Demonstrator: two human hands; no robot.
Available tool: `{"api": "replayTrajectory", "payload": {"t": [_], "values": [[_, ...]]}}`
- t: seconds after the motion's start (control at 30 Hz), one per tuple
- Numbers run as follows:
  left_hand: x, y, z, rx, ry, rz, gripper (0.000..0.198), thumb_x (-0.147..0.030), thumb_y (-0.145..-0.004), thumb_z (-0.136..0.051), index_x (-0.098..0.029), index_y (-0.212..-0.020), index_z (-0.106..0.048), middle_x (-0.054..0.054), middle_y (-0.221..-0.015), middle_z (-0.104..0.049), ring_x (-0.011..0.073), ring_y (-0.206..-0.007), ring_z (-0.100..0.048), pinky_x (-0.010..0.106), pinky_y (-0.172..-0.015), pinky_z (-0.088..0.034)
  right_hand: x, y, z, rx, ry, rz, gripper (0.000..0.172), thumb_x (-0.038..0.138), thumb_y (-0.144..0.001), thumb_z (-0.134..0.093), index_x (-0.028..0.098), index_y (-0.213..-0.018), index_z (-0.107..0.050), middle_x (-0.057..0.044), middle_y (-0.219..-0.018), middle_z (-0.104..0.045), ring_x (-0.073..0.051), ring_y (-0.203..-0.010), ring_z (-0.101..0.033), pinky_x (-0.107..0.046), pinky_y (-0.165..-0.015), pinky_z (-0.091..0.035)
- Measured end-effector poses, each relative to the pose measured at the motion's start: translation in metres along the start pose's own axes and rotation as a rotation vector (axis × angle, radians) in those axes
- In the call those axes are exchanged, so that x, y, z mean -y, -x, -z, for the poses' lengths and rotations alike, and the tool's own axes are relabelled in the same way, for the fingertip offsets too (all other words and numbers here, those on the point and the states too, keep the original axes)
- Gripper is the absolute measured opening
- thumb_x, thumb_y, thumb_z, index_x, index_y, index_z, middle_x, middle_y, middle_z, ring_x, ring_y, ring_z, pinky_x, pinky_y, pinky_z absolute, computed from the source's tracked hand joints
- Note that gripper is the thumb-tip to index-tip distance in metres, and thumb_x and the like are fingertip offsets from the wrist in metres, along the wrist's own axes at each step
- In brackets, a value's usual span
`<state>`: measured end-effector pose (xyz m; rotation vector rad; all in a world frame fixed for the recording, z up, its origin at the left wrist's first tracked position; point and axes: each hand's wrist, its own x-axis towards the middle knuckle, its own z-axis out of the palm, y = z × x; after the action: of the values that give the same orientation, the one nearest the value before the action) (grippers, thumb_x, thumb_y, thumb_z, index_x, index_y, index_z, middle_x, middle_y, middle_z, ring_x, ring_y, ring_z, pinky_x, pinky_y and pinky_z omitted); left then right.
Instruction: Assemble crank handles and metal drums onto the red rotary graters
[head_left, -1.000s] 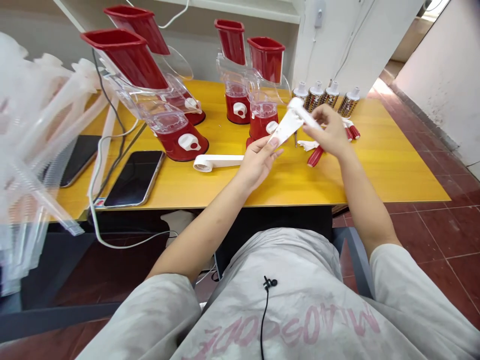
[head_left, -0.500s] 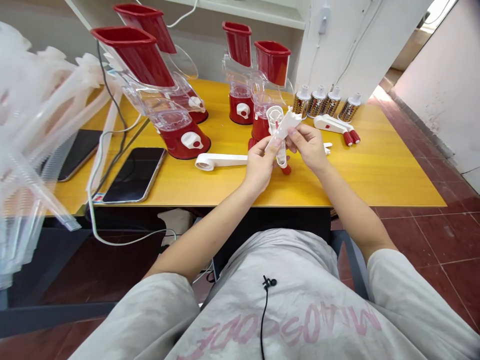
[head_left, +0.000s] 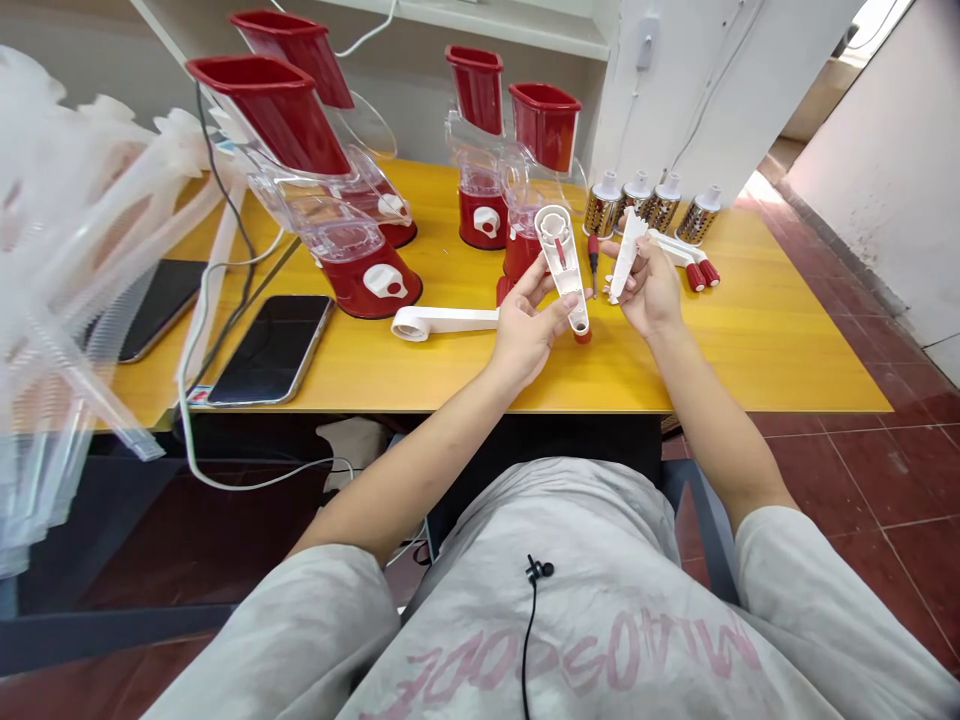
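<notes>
My left hand [head_left: 526, 330] grips a white crank handle [head_left: 564, 265] with a red knob at its lower end, held upright over the yellow table [head_left: 750, 340]. My right hand [head_left: 651, 290] is closed on a flat white cover piece [head_left: 625, 257], held apart from the handle and just right of it. A small red-handled screwdriver [head_left: 593, 259] lies on the table between my two hands. Another white crank handle [head_left: 442, 321] lies flat left of my left hand.
Several red-and-clear rotary graters [head_left: 352, 240] stand at the back of the table. Several metal drum blades [head_left: 645, 203] line up at the back right, beside an assembled handle [head_left: 679, 252]. Two phones [head_left: 270, 350] and a cable lie at left. Clear plastic bags [head_left: 67, 290] hang at far left.
The two white pieces were pressed together half a second ago. Now they are separated, the handle in my left hand and the cover in my right, which has moved rightward.
</notes>
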<state>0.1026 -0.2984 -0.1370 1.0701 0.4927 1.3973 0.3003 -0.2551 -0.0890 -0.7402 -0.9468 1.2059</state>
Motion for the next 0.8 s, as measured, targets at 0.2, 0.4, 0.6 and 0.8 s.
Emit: {"api": "replayTrajectory", "payload": {"t": [0.2,0.4,0.6,0.8], "values": [[-0.003,0.003,-0.001,-0.025,0.102,0.0,0.093,-0.058,-0.087,-0.106,-0.04,-0.162,-0.054,0.01,-0.156,-0.08,0.0362,-0.153,-0.077,0.054,-0.123,-0.068,0.007,0.011,-0.007,0.121,0.099,-0.044,0.07,0.082,-0.097,-0.087,0.032,-0.145,-0.078,0.003,-0.089,-0.077,-0.01,-0.054,-0.042,-0.025,-0.042,-0.03],[-0.007,0.004,-0.007,-0.058,0.092,-0.047,0.096,-0.052,-0.082,-0.11,-0.041,-0.161,-0.057,0.011,-0.175,-0.067,0.0359,-0.164,-0.066,0.056,-0.126,-0.067,0.009,0.021,-0.005,0.236,0.368,0.261,0.066,0.08,-0.083,-0.1,0.029,-0.124,-0.091,-0.002,-0.089,-0.078,-0.015,-0.067,-0.06,-0.03,-0.057,-0.053],[-0.008,0.006,-0.011,-0.032,0.037,-0.047,0.088,-0.058,-0.078,-0.112,-0.035,-0.151,-0.07,0.012,-0.172,-0.069,0.0355,-0.153,-0.073,0.052,-0.121,-0.069,0.003,0.023,-0.005,0.325,0.633,0.484,0.056,0.074,-0.09,-0.098,0.028,-0.121,-0.095,-0.004,-0.094,-0.078,-0.016,-0.07,-0.057,-0.033,-0.064,-0.05],[-0.006,0.007,-0.01,-0.011,0.001,-0.035,0.091,-0.062,-0.079,-0.11,-0.037,-0.155,-0.068,0.012,-0.167,-0.072,0.0365,-0.156,-0.073,0.053,-0.122,-0.069,0.007,0.022,-0.004,0.379,0.752,0.57,0.055,0.075,-0.093,-0.095,0.028,-0.122,-0.096,-0.002,-0.085,-0.069,-0.015,-0.067,-0.049,-0.034,-0.065,-0.042]]}}
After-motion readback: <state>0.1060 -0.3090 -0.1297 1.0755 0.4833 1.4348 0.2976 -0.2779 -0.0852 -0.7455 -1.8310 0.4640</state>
